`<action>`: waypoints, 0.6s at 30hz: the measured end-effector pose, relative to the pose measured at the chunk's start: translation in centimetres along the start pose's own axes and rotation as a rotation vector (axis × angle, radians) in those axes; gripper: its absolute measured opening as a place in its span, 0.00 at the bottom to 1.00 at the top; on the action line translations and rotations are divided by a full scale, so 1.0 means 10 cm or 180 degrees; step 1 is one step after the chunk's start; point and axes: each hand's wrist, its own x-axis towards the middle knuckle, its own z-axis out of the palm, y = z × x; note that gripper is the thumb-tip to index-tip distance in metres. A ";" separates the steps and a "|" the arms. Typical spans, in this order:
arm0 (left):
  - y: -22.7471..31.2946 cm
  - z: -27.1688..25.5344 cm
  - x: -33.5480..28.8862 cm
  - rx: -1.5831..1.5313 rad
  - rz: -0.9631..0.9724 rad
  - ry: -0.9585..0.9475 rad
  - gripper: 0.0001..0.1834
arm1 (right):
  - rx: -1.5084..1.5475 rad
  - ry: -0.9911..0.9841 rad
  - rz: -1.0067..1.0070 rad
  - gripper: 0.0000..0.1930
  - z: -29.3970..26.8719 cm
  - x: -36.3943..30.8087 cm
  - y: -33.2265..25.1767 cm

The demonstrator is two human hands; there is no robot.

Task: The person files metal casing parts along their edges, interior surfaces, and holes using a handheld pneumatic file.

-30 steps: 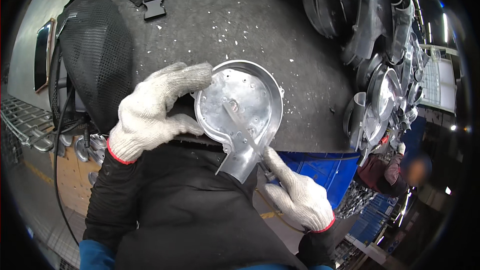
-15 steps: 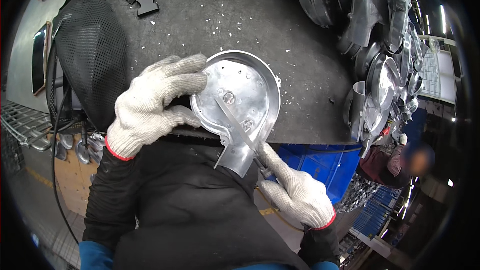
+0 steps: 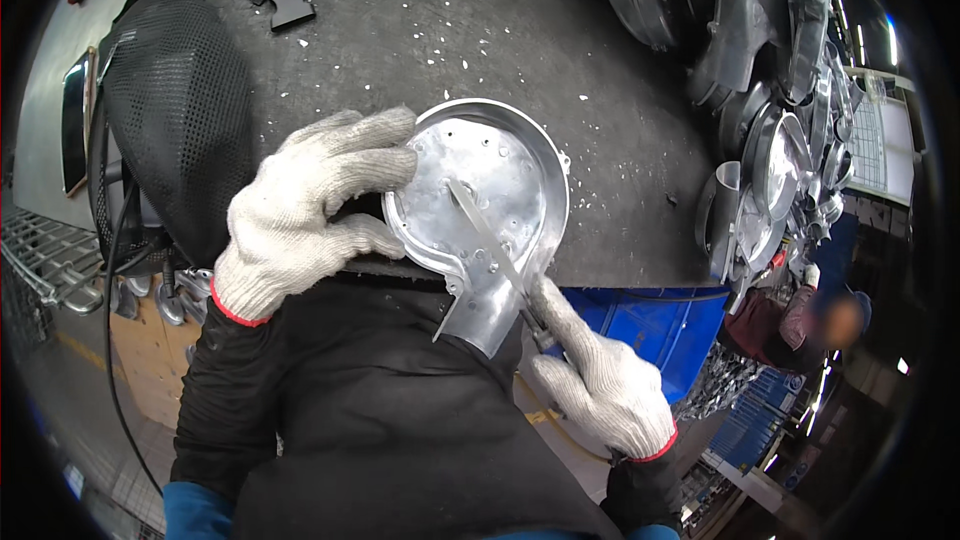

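Note:
A silvery metal housing [image 3: 520, 180], round like a shallow pan with a short spout toward me, lies at the near edge of the dark work surface. My left hand [image 3: 300, 205], in a white knit glove, is closed on its left rim. The gloved right hand [image 3: 605, 390] grips the dark handle of a flat file [image 3: 485, 230] by the spout. The file's slim blade slants far and left across the inside floor, its tip over the round boss near the middle. Part of the handle is hidden by my fingers.
More metal housings [image 3: 770, 165] are heaped along the right side. A black mesh bag [image 3: 180, 110] and a strap buckle [image 3: 291, 7] lie at the left. Below the right edge is a blue bin [image 3: 650, 335]. Another person [image 3: 790, 325] is at far right. Pale chips dot the surface.
The file's tip has moved slightly away from me and to the right, onto the boss. My left hand keeps its hold on the rim.

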 end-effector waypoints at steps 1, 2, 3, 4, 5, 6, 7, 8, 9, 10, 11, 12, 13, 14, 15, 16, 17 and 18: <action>0.00 0.01 0.00 -0.0009 -0.0010 0.0002 0.33 | -0.0001 0.0016 0.0017 0.38 -0.01 0.02 -0.03; 0.00 0.01 0.00 0.0002 -0.0030 0.0006 0.33 | -0.0008 0.0005 0.0022 0.38 -0.01 0.02 -0.01; 0.00 0.02 0.00 0.0017 -0.0051 0.0013 0.33 | -0.0123 -0.0069 -0.0010 0.38 -0.01 0.02 0.01; 0.01 0.02 0.03 0.0012 -0.0043 0.0010 0.33 | -0.0225 -0.0124 -0.0039 0.38 -0.01 0.02 0.01; 0.02 0.03 0.05 0.0015 -0.0061 -0.0030 0.33 | -0.0222 -0.0116 -0.0036 0.38 -0.02 0.03 0.00; 0.04 0.03 0.04 0.0028 -0.0100 -0.0066 0.33 | -0.0024 -0.0012 -0.0028 0.38 -0.01 0.04 0.01; 0.03 0.02 0.03 0.0034 -0.0113 -0.0064 0.33 | 0.0174 0.0094 -0.0020 0.38 0.00 0.05 0.01; 0.00 0.00 0.02 -0.0010 -0.0088 -0.0079 0.34 | 0.0169 0.0082 -0.0026 0.38 0.01 0.06 0.02; -0.01 -0.01 0.01 -0.0054 -0.0062 -0.0092 0.35 | -0.0043 -0.0007 -0.0058 0.38 0.01 0.07 0.03; -0.01 0.00 0.00 -0.0047 -0.0072 -0.0084 0.35 | -0.0256 -0.0095 -0.0091 0.38 0.01 0.07 0.05; 0.00 0.04 0.03 -0.0107 -0.0111 -0.0058 0.36 | -0.0437 -0.0159 -0.0093 0.38 -0.01 0.05 0.07; 0.00 0.05 0.02 -0.0139 -0.0178 -0.0004 0.37 | -0.0436 -0.0165 -0.0104 0.38 -0.03 0.06 0.08; 0.01 0.05 0.01 -0.0128 -0.0182 -0.0003 0.37 | -0.0582 -0.0187 -0.0158 0.38 -0.05 0.06 0.10; 0.02 0.06 0.00 -0.0147 -0.0277 0.0026 0.39 | -0.0728 -0.0207 -0.0212 0.38 -0.08 0.07 0.11; 0.02 0.05 -0.01 -0.0167 -0.0371 0.0056 0.40 | -0.0728 -0.0209 -0.0223 0.38 -0.10 0.11 0.16; 0.03 0.05 0.00 -0.0172 -0.0358 0.0051 0.40 | -0.0764 -0.0136 -0.0649 0.38 -0.11 0.14 0.24; 0.04 0.05 0.00 -0.0329 -0.0441 0.0057 0.41 | -0.0799 -0.0062 -0.1075 0.37 -0.12 0.16 0.27; 0.06 0.05 -0.01 -0.0476 -0.0540 0.0081 0.43 | -0.1164 -0.0152 -0.0824 0.36 -0.18 0.17 0.11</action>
